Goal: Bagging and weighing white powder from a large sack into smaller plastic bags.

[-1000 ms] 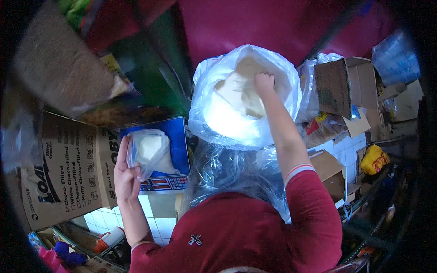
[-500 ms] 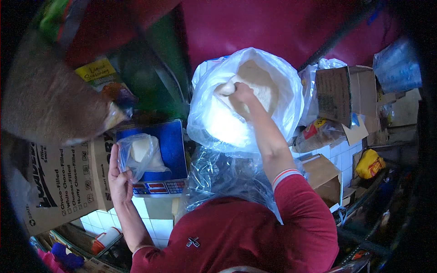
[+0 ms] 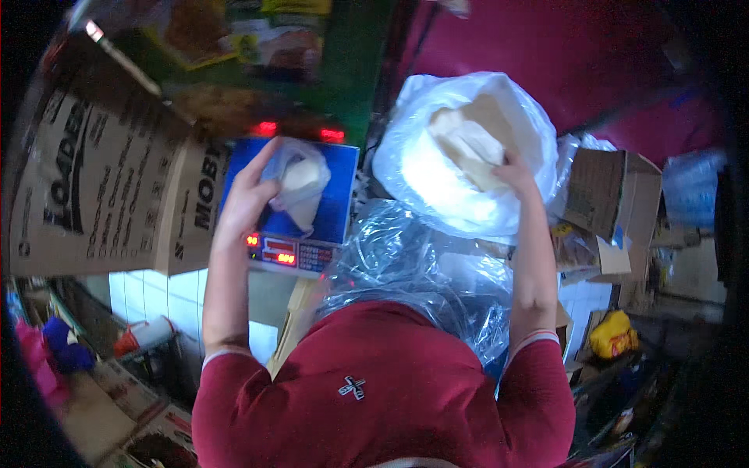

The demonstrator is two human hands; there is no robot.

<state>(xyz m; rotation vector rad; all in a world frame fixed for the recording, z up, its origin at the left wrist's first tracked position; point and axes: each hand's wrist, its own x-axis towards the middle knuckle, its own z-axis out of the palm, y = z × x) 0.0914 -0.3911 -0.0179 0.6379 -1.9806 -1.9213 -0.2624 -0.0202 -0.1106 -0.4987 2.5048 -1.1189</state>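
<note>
On the blue weighing scale at left rests a small clear plastic bag with white stuff inside. My left hand grips the bag's open rim between thumb and fingers. To the right stands a large white plastic-lined sack, its mouth wide open, with pale, loose powdery or granular stuff within. My right hand is inside the sack's mouth, closed on the end of a whitish scoop. The scoop looks loaded with white stuff, though motion blurs its outline.
A large cardboard box stands left of the scale. Crumpled clear plastic lies between the sack and my body. Right of the sack is an open carton; a yellow bag sits lower right. Colourful packets are behind the scale.
My view has shifted, so the scale and sack appear farther right. My right hand has drawn the scoop back toward the sack's near right side. My left hand stays at the small bag.
</note>
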